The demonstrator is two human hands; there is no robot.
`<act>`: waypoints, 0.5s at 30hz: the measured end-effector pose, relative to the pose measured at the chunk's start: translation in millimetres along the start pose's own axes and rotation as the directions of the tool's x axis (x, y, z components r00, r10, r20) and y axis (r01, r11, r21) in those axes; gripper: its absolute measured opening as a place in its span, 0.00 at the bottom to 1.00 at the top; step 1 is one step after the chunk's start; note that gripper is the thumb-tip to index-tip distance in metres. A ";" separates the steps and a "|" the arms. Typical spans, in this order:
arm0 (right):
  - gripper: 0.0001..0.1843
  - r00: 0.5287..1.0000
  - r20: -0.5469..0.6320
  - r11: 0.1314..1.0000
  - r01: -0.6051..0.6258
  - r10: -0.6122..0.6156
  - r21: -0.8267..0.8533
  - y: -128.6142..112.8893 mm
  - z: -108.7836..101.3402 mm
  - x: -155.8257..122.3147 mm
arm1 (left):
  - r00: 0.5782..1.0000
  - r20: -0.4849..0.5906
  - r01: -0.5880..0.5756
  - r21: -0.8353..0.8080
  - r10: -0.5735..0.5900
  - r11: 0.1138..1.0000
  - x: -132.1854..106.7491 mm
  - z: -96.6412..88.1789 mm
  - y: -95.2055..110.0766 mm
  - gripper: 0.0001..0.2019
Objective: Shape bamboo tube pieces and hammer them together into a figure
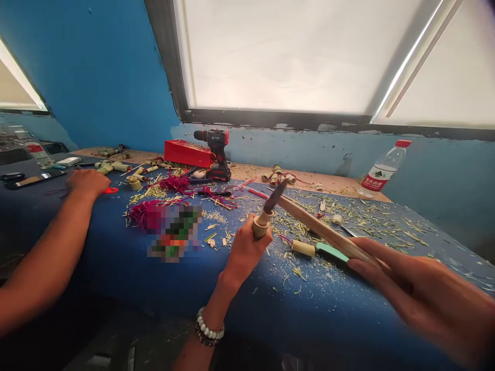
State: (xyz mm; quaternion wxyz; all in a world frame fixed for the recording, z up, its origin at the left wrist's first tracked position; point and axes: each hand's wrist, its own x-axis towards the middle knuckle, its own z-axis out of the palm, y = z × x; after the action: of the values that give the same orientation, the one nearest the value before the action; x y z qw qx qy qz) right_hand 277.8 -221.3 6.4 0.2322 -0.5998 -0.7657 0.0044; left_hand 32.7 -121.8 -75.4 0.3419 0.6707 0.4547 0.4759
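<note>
Blue walls (pixel 96 62) and pale covered windows (pixel 270 56) back a desk (pixel 309 304) spread with blue material and strewn with green-yellow shavings (pixel 359 214). A cordless drill (pixel 218 154) stands on its battery near the wall, presumably so it stays upright and easy to pick up. Just left of the drill sits a red box (pixel 187 153); nearer the wearer than the drill, and to its left, lies tangled magenta thread (pixel 143 214).

In front of the drill and to its right, the left grip (pixel 249 245) is clenched around a bamboo tube (pixel 260 228), a pale peg (pixel 265 216) sticking out of its top. It seems held nearly upright so that the peg faces the hammer (pixel 317 221). The right grip (pixel 410 281), farther right of the drill, is wrapped round the lower handle, likely for leverage; the hammer's head is at the peg's top, touching or just above, I cannot tell which.

Also right of the drill and nearer the wearer, a short bamboo piece (pixel 303 248) lies beside a mint-green handle (pixel 330 251). A water bottle (pixel 382 172) stands well to the drill's right, perhaps away from the work. Left of the drill is a co-worker's hand (pixel 87 183); what it holds is unclear.
</note>
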 end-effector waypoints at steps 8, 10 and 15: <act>0.22 0.999 0.039 0.999 -0.028 0.027 0.019 2.7 4.8 -9.1 | 1.000 -0.009 -0.006 -0.016 0.006 1.000 0.7 0.7 -2.1 0.09; 0.22 0.999 0.024 0.998 -0.035 0.034 0.047 -0.3 5.4 -7.2 | 1.000 -0.009 0.000 -0.013 0.000 1.000 0.4 0.4 -1.3 0.09; 0.21 0.998 -0.054 0.996 -0.042 0.046 0.077 -3.6 6.8 -2.8 | 1.000 -0.020 0.016 -0.007 -0.017 1.000 -0.5 0.0 1.8 0.09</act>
State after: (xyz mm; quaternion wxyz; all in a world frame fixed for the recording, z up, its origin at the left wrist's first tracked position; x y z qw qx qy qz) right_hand 272.5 -223.0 0.4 0.2758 -0.6071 -0.7449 0.0220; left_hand 33.2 -122.9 -74.0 0.3438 0.6610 0.4618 0.4813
